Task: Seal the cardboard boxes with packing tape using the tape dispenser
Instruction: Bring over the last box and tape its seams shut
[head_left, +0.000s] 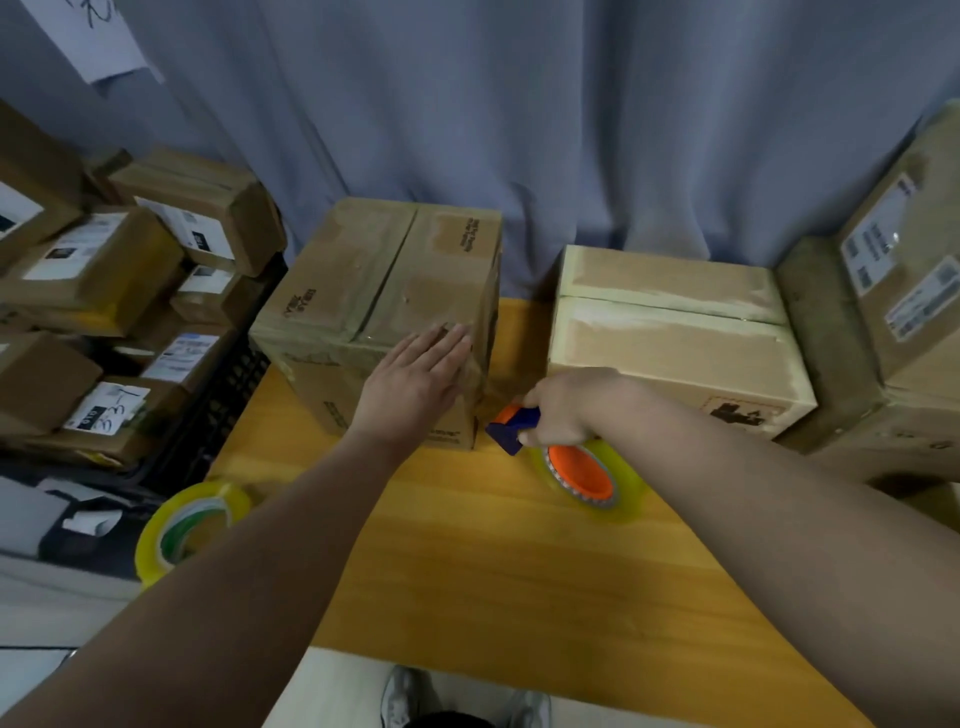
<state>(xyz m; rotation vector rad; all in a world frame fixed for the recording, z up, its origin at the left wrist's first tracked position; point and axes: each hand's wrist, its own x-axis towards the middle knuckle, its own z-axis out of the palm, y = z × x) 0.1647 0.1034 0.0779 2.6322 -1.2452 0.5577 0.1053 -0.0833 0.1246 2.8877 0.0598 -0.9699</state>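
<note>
Cardboard stock, head view, single entry.

1. left box (363, 291): brown carton standing on the yellow wooden table (493, 571). Its flaps are closed and the centre seam runs away from the viewer. Glossy tape appears to cover the near edge and near right corner, but blur hides its limits.
2. left hand (421, 374): fingers straight and together, palm flat on the carton's near top corner, holding nothing. It is probably steadying the carton and pressing tape down against the other hand's pull.
3. right hand (566, 405): fingers wrapped tightly round the handle of the tape dispenser (579, 475).
4. tape dispenser: blue-and-orange head, orange hub, clear yellowish roll. It sits low, just beside the carton's near right corner, with its head towards that corner. A faint film seems to bridge the two, so the strip is likely about to be cut or run down the side.
5. right box (670, 338): a paler carton near the first, with pale tape along its edges. Its centre seam shows as a dark line, and it cannot be told whether tape covers it.
6. spare tape roll (187, 525): lies at the table's left edge, within reach.
7. Surroundings: labelled parcels (104, 291) are stacked at left beside a black crate (228, 395), with a grey curtain (519, 104) behind.
</note>
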